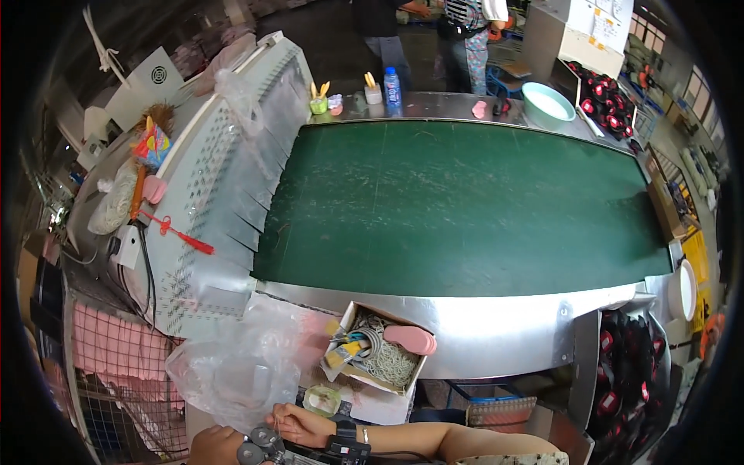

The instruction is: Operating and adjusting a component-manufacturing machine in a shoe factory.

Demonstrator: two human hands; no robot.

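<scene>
Head view: where did the grey metal piece [265, 437] with round discs lie?

"Between my hands, by the table's [373, 407] near edge: left of my right hand's [305, 426] fingertips, closer to my body, and right beside my left hand [215, 445]. Its long axis was unclear."

"And your fingers?"

"Right ones were curled closed, on what I couldn't tell; nor could I tell the left's state."

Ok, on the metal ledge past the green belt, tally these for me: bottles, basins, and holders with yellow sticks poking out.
Bottle: 1
Basin: 1
Stick holders: 2
Total: 4
</scene>
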